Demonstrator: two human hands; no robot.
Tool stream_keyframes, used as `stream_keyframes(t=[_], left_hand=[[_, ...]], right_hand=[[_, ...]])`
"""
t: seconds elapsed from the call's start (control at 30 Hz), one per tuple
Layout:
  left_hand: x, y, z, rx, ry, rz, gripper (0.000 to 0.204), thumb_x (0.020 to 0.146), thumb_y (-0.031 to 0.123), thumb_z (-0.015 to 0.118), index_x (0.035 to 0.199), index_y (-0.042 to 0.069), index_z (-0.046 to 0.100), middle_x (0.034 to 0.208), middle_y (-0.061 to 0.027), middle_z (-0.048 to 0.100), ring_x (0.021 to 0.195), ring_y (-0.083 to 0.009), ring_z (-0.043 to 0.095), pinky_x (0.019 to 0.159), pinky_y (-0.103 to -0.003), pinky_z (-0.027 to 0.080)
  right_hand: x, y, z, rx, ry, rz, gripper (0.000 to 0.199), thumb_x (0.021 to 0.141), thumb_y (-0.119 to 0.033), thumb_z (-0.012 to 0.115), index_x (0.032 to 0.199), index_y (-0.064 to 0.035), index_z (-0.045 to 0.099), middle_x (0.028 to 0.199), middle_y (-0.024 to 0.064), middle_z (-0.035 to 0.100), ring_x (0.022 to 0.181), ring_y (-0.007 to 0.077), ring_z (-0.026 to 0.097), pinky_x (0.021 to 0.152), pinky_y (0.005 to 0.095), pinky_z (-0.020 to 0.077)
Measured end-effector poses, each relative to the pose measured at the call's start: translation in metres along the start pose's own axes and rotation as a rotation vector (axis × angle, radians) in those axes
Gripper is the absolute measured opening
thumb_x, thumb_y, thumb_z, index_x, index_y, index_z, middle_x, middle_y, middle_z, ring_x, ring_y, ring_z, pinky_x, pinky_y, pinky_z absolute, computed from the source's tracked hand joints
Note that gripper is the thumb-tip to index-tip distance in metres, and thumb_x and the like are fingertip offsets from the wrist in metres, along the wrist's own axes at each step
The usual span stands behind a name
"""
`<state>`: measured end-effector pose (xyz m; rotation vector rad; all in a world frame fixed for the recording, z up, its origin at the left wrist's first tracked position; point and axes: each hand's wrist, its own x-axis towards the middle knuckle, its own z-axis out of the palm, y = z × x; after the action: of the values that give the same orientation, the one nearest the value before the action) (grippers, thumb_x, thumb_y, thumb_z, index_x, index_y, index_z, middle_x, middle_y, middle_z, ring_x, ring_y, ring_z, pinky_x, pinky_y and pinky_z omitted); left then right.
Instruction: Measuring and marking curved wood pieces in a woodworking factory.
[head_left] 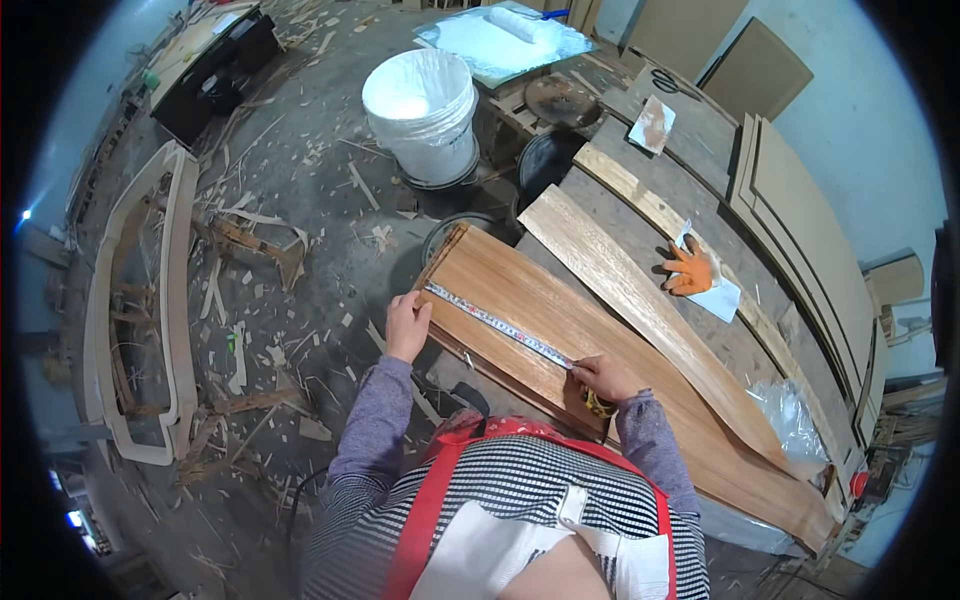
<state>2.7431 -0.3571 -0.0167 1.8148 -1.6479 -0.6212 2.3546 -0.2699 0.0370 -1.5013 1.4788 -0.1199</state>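
A stretched tape measure (500, 327) lies across the left part of a stack of brown wood veneer sheets (560, 287). At the stack's left edge, my left hand (408, 328) is closed with its fingertips at the tape's end. My right hand (605, 378) pinches the blade farther right, and the yellow-and-black tape case (598, 404) shows partly beneath it. Just beyond the stack, a lighter long veneer strip (630, 300) overlaps it at the right. An orange-palmed glove (690, 268) rests on pale paper on the bench behind.
A white bucket with a plastic liner (425, 130) stands beyond the stack. At the far side, a paint roller (517, 24) lies on a whitish board. Curved wooden frames (180, 300) and scattered scraps occupy the floor at left. Large panels (800, 240) lean against the right wall; scissors (672, 82) lie nearby.
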Motion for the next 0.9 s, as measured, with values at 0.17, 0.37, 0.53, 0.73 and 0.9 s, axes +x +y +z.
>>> stream_keyframes(t=[0.17, 0.37, 0.53, 0.73, 0.9], left_hand=[[0.001, 0.009, -0.011, -0.059, 0.045, 0.032, 0.036, 0.081, 0.021, 0.065, 0.108, -0.003, 0.060, 0.100, -0.0183, 0.060, 0.093, -0.0332, 0.058, 0.083, -0.038, 0.047], [0.009, 0.015, -0.007, -0.343, -0.037, -0.085, 0.033, 0.087, 0.021, 0.062, 0.110, -0.003, 0.060, 0.101, -0.0138, 0.063, 0.089, -0.0243, 0.061, 0.079, -0.033, 0.048], [0.012, 0.011, -0.009, -0.792, -0.077, -0.342, 0.031, 0.093, 0.023, 0.057, 0.113, -0.001, 0.059, 0.101, -0.0090, 0.065, 0.085, -0.0177, 0.062, 0.071, -0.027, 0.048], [0.012, 0.018, -0.027, -1.305, -0.263, -0.639, 0.033, 0.095, 0.027, 0.054, 0.117, 0.003, 0.055, 0.097, -0.0082, 0.065, 0.083, -0.0173, 0.063, 0.065, -0.024, 0.047], [0.008, 0.005, -0.019, -1.137, -0.407, -0.640, 0.033, 0.097, 0.027, 0.049, 0.118, 0.003, 0.053, 0.097, -0.0114, 0.064, 0.089, -0.0203, 0.063, 0.069, -0.029, 0.049]], right_hand=[[0.001, 0.003, 0.003, -0.011, 0.049, -0.080, 0.025, 0.091, -0.024, 0.056, 0.090, -0.0016, 0.068, 0.070, 0.0079, 0.066, 0.063, 0.0175, 0.062, 0.060, 0.0323, 0.0488], [-0.001, 0.002, 0.003, 0.028, 0.036, -0.011, 0.026, 0.089, -0.026, 0.057, 0.094, -0.0045, 0.068, 0.079, 0.0151, 0.067, 0.072, 0.0291, 0.065, 0.068, 0.0385, 0.0505], [0.000, 0.007, 0.006, -0.016, 0.048, -0.014, 0.026, 0.089, -0.027, 0.056, 0.094, -0.0051, 0.068, 0.079, 0.0152, 0.067, 0.073, 0.0300, 0.065, 0.069, 0.0394, 0.0506], [-0.001, 0.006, 0.007, 0.027, 0.046, -0.001, 0.026, 0.089, -0.029, 0.056, 0.094, -0.0062, 0.069, 0.080, 0.0144, 0.068, 0.074, 0.0300, 0.065, 0.068, 0.0398, 0.0505], [-0.002, 0.002, 0.005, -0.066, 0.049, -0.010, 0.029, 0.090, -0.032, 0.053, 0.095, -0.0076, 0.069, 0.083, 0.0148, 0.068, 0.076, 0.0302, 0.065, 0.070, 0.0403, 0.0503]])
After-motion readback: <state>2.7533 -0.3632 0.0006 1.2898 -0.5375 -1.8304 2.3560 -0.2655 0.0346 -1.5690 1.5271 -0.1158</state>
